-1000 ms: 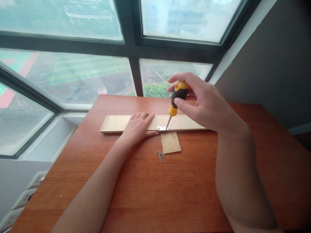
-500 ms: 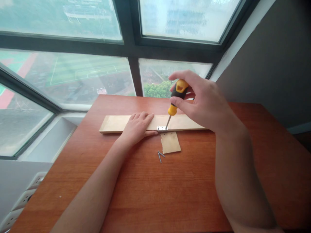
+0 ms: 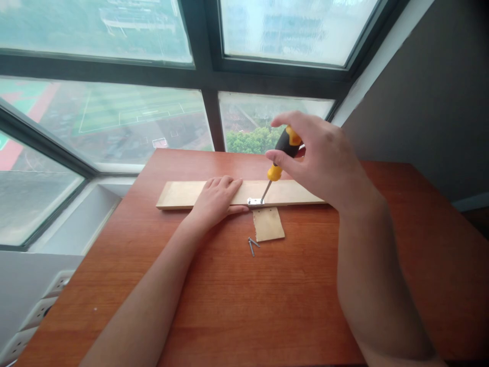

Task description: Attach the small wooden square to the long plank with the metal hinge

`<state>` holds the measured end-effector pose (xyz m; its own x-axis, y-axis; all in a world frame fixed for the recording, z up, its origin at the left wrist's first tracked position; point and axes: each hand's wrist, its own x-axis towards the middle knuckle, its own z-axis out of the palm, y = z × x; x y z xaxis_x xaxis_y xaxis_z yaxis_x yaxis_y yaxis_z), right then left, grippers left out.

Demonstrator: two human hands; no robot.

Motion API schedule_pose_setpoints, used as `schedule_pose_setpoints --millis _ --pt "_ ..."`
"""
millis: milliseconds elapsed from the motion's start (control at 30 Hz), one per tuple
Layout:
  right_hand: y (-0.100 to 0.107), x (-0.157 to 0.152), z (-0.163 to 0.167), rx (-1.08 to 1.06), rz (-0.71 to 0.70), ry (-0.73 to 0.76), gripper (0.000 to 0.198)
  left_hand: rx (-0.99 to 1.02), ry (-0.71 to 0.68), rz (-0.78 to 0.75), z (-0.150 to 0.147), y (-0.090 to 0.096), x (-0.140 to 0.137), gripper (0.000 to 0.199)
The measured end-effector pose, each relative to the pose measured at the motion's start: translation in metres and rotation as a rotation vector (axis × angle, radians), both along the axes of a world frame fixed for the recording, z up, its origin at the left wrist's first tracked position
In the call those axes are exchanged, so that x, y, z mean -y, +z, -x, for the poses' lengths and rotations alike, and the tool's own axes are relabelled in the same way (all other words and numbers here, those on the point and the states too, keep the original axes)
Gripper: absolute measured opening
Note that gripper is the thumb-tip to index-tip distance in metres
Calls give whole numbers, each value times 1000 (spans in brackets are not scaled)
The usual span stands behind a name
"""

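A long pale wooden board (image 3: 179, 192) lies across the table. My left hand (image 3: 218, 198) presses it down, fingers over its top and thumb along the front edge by a small metal hinge (image 3: 255, 202). My right hand (image 3: 319, 158) grips a yellow-and-black screwdriver (image 3: 287, 143) by its handle, with the index finger lifted off. Its shaft slants down to the left, and the tip meets the right end of the hinge. Whether a screw sits under the tip is too small to tell. The board's right end is hidden behind my right hand.
Just in front of the hinge lies a square tan piece (image 3: 269, 225) with small holes along its far edge. A few loose screws (image 3: 252, 245) rest beside it on the reddish-brown table (image 3: 244, 306). Windows (image 3: 137, 117) rise behind, and wall sockets (image 3: 36, 313) are at lower left.
The screwdriver's handle leans further right and has turned within my right hand's fingers, while its tip stays on the hinge. My left hand and the board keep their place.
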<state>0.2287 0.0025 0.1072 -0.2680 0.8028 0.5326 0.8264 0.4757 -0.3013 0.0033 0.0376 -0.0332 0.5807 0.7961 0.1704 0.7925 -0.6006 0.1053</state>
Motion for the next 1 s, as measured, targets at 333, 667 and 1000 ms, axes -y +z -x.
schedule_pose_setpoints --millis 333,667,1000 --pt "3 4 1 -109 38 201 36 -17 -11 -1 0 1 -1 76" --pt "3 5 -1 -129 95 268 42 3 -19 -6 1 -2 -2 76" --pt "-3 -2 2 -94 17 121 38 -25 -19 -24 0 -1 -3 77"
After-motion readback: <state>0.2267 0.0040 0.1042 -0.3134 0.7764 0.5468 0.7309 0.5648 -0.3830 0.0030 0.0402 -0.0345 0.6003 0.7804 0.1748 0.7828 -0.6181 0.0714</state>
